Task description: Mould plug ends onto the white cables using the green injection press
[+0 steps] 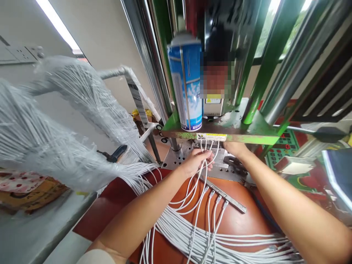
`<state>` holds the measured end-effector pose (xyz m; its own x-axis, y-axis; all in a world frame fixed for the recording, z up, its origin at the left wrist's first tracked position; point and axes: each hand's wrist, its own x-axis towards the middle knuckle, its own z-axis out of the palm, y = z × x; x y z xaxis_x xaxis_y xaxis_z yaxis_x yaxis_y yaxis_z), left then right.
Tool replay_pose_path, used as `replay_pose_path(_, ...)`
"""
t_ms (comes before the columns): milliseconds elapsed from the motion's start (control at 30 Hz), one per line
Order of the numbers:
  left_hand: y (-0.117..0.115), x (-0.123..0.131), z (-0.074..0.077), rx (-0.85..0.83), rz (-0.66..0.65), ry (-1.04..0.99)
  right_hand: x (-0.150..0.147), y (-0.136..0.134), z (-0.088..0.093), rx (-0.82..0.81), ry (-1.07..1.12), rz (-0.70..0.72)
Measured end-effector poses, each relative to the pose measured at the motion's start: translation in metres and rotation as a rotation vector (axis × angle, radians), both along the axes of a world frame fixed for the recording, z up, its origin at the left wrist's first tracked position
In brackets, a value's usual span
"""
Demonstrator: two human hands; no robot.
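My left hand (195, 161) is closed around a few white cables (202, 172) just in front of the green machine frame (247, 137). The cables run up under the frame's front edge. My right hand (235, 147) reaches under that same edge; its fingers are hidden by the frame. A metal strip (228, 198) holding several white cable ends lies on the reddish-brown table (239, 220) below my hands. Many more white cables (220, 242) lie across the table toward me.
A blue and white spray can (186, 80) stands on the green frame. Plastic-wrapped bundles of white cables (63, 146) hang on a rack at left. Steel columns (150, 58) rise behind. A control panel (283, 146) sits at right.
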<state>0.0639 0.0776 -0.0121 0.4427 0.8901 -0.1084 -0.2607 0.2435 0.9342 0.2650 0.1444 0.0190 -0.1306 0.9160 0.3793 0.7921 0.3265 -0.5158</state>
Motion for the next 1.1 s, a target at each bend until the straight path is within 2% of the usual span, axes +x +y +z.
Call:
replay_pose_path(133,-0.005,0.003,0.02,0.015,0.033,-0.016,-0.002,-0.014,0.003,0.057,0.006,-0.057)
replay_pose_path(233,-0.026,0.001,0.036,0.003,0.027,-0.03,0.001,-0.039,-0.001,0.099,0.032,-0.089)
replay_pose_path(367,-0.079,-0.001,0.05,-0.04,-0.048,0.011,0.006,-0.09,-0.011,0.135,0.052,-0.107)
replay_pose_path(433,-0.111,0.002,0.053,-0.06,-0.011,0.05,0.004,-0.115,-0.015,0.14,0.043,-0.135)
replay_pose_path(533,-0.153,0.008,0.055,-0.055,0.111,0.091,0.001,-0.143,-0.023,0.127,0.018,-0.23)
replay_pose_path(633,-0.18,0.007,0.057,-0.003,0.109,0.136,0.002,-0.159,-0.032,0.08,-0.004,-0.243)
replay_pose_path(733,-0.189,-0.001,0.06,0.036,0.052,0.155,0.005,-0.17,-0.04,0.028,-0.021,-0.171)
replay_pose_path(900,-0.19,-0.016,0.059,0.144,-0.012,0.203,0.008,-0.173,-0.045,-0.035,0.002,-0.043)
replay_pose_path(1000,-0.194,-0.02,0.061,0.199,-0.04,0.259,0.01,-0.173,-0.035,-0.087,0.081,0.023)
replay_pose_path(1067,-0.198,-0.021,0.07,0.22,-0.094,0.323,0.013,-0.179,-0.018,-0.144,0.165,0.089)
replay_pose_path(1100,-0.199,-0.022,0.075,0.237,-0.138,0.373,0.014,-0.185,-0.008,-0.219,0.251,0.168)
